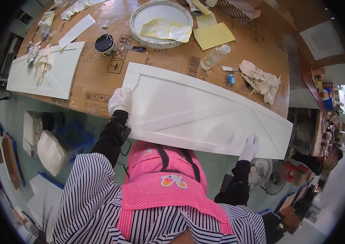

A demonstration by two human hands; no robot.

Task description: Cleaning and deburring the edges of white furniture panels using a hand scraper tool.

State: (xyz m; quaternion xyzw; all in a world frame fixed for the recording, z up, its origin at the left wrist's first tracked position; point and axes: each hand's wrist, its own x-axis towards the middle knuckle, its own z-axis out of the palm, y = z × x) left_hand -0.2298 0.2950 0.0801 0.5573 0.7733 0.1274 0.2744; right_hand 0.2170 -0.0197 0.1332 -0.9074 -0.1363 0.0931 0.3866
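A long white panel with a raised border and slanted grooves lies across the near side of the table, its front edge overhanging toward me. My left hand, in a white knit glove, is closed around the panel's left edge. Over the front edge near the right end, my right hand, also gloved, has its fingers bent together against the panel; the underside of that grip is hidden.
Cardboard covers the table. Beyond the panel are a dark-lidded jar, a putty knife, a round white lid, yellow sandpaper, a clear bottle and a crumpled cloth. Another white panel lies left; a fan stands right.
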